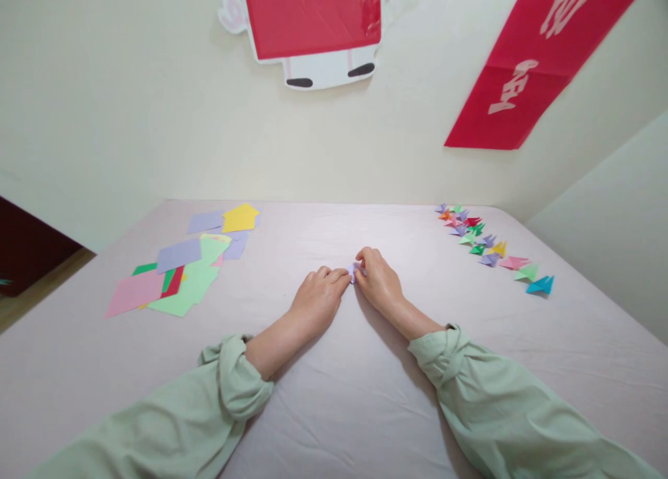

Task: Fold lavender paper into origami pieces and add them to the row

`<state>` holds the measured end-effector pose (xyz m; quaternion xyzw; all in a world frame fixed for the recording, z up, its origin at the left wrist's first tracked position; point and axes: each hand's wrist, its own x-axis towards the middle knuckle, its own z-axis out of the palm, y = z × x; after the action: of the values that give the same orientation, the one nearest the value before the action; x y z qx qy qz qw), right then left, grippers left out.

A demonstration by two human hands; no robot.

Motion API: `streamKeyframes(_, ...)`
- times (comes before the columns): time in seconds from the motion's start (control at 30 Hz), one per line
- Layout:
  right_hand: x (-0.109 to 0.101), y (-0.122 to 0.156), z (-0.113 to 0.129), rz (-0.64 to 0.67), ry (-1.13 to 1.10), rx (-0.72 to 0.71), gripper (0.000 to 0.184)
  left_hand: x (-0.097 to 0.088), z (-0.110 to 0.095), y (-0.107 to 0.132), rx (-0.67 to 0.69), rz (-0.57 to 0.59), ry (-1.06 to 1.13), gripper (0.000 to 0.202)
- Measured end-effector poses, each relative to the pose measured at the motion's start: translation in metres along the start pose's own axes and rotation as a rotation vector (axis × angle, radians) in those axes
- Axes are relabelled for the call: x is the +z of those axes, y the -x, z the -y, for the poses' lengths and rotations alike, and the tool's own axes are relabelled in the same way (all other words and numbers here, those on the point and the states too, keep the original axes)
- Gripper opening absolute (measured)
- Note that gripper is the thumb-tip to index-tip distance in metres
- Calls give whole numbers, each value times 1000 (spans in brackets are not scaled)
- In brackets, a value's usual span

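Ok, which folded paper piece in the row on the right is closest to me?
The blue folded piece, at the row's near end, beside a light green piece.

The folded paper (355, 271) is a small lilac piece, mostly hidden, with only a sliver of its pale purple surface showing between the two hands. It lies low on the pale pink sheet (334, 409), near the middle, flat or nearly so. The right hand (378, 282) curls its fingers over the paper's right side and the left hand (318, 298) touches its left edge with its fingertips; the folded shape cannot be made out.
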<state>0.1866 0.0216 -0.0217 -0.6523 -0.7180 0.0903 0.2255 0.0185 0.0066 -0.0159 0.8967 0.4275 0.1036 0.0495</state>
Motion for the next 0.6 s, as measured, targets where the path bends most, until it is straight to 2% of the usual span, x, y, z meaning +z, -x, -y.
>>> streamKeyframes(0.13,-8,4,-5,37,-23,-71,12,1,1,-1,-18,-19,78,37)
streamKeyframes(0.23,-16,12,-9,96,40,-152,18,1,3,-1,-14,-21,112,39)
streamKeyframes(0.43,-22,34,-9,117,260,-330,25,3,6,-2,-11,-22,175,42)
streamKeyframes(0.6,-26,41,-3,161,344,-367,25,3,5,-3,-8,-16,166,42)
